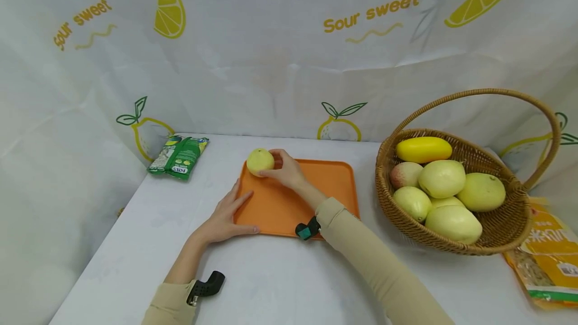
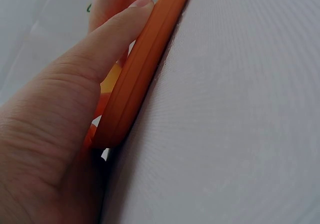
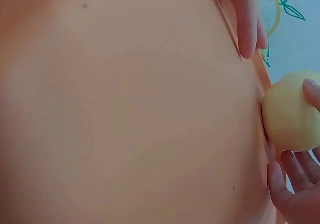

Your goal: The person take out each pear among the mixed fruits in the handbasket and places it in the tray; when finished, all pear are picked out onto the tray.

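A round, pale yellow-green fruit (image 1: 258, 161) is at the back left corner of an orange tray (image 1: 289, 209). My right hand (image 1: 287, 171) holds it from the right with thumb and fingers; in the right wrist view the fruit (image 3: 290, 112) overlaps the tray's edge. Whether it touches the tray I cannot tell. My left hand (image 1: 224, 220) rests on the tray's front left corner, its fingers spread along the left side. The left thumb (image 2: 100, 49) lies straight against the front rim in the left wrist view.
A wicker basket (image 1: 384, 192) with a tall handle stands at right, holding several pale green fruits (image 1: 441, 178) and one long yellow fruit (image 1: 423, 149). A green snack packet (image 1: 182, 157) lies at back left. An orange-yellow packet (image 1: 548, 260) lies by the basket.
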A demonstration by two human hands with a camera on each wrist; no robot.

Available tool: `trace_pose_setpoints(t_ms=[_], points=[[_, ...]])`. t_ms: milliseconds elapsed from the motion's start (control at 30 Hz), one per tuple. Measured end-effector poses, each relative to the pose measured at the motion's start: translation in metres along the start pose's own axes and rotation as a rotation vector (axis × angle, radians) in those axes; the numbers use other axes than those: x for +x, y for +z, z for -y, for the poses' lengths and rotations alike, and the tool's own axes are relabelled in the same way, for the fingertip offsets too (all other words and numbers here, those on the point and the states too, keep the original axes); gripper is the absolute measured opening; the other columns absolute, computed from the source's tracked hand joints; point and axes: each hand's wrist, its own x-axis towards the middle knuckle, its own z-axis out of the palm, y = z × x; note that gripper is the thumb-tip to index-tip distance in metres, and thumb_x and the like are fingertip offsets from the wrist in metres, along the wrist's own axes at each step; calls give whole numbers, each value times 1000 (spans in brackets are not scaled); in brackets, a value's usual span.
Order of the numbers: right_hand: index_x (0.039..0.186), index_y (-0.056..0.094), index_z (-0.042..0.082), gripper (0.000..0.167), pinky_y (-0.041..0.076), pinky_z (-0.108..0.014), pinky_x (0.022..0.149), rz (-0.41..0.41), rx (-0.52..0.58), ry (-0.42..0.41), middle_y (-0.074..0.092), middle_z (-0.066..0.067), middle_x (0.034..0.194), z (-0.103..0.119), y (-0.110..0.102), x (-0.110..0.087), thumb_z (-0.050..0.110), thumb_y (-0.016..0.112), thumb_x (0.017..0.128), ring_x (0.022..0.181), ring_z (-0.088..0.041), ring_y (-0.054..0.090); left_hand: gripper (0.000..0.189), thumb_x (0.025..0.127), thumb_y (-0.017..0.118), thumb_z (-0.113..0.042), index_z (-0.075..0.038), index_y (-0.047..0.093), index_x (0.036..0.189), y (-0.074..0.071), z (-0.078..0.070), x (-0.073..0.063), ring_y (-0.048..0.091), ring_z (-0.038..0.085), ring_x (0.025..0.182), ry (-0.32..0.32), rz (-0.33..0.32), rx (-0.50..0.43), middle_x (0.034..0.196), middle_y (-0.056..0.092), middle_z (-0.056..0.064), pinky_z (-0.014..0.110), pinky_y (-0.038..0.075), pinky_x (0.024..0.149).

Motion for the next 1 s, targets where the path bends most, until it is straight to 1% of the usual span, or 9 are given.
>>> trace_pose_setpoints(t_ms=[200, 333, 433, 500, 633, 733, 800, 900, 1000], points=[[140, 48, 11, 70, 46, -39, 97, 7, 3, -2, 56, -7, 134, -1, -1, 0, 26, 82, 81, 119, -24, 54, 100, 75, 79, -54, -16, 31, 154, 1, 0, 1, 0, 37, 147, 3, 4, 0, 163, -9, 5, 66, 10, 110], [144, 44, 11, 75, 46, -39, 98, 24, -18, -4, 52, -8, 139, 0, -2, -1, 27, 81, 81, 122, -24, 53, 99, 75, 79, -53, -15, 32, 154, 1, 0, 0, 0, 38, 147, 5, 1, 0, 163, -8, 6, 67, 10, 110], [146, 41, 10, 77, 45, -40, 100, 22, 2, 6, 50, -11, 141, 0, -2, -3, 26, 81, 82, 124, -26, 52, 99, 75, 80, -52, -15, 32, 154, 1, 0, 0, 0, 38, 147, 11, -1, 3, 163, -8, 7, 67, 10, 110], [146, 42, 9, 76, 45, -41, 100, 9, 27, 19, 49, -12, 142, 1, -4, -6, 25, 81, 82, 124, -27, 51, 99, 76, 80, -51, -15, 32, 154, 1, 0, 0, 0, 38, 147, 15, -1, 5, 163, -8, 7, 67, 10, 110], [142, 46, 8, 67, 46, -41, 98, -15, 72, 38, 51, -11, 140, -1, -7, -15, 21, 79, 84, 123, -29, 52, 99, 75, 80, -51, -14, 32, 154, 1, 0, 0, 0, 37, 147, 15, 0, 6, 163, -8, 6, 66, 9, 110], [136, 52, 8, 57, 48, -39, 96, -20, 135, 73, 53, -9, 137, -2, -10, -22, 16, 77, 86, 120, -27, 54, 99, 75, 80, -52, -14, 32, 154, 1, 0, 0, 0, 37, 147, 11, 1, 3, 163, -8, 7, 66, 9, 111], [132, 55, 7, 51, 50, -38, 93, -19, 205, 104, 55, -9, 134, -2, -13, -28, 13, 75, 86, 119, -27, 55, 99, 75, 80, -52, -15, 32, 154, 1, 0, 0, 0, 38, 147, 10, 2, 4, 163, -8, 7, 66, 9, 111], [128, 58, 2, 42, 52, -35, 89, -9, 329, 137, 58, -13, 130, -2, -16, -36, 7, 71, 88, 115, -26, 57, 99, 75, 80, -52, -15, 32, 154, 0, 0, 0, 0, 37, 147, 13, 0, 6, 163, -8, 7, 65, 9, 111], [125, 59, -3, 36, 53, -33, 84, -2, 427, 145, 60, -17, 126, -6, -19, -45, 2, 67, 89, 106, -22, 60, 99, 75, 80, -52, -14, 32, 154, 0, 0, 0, -1, 37, 147, 15, 0, 4, 163, -8, 6, 65, 9, 111]])
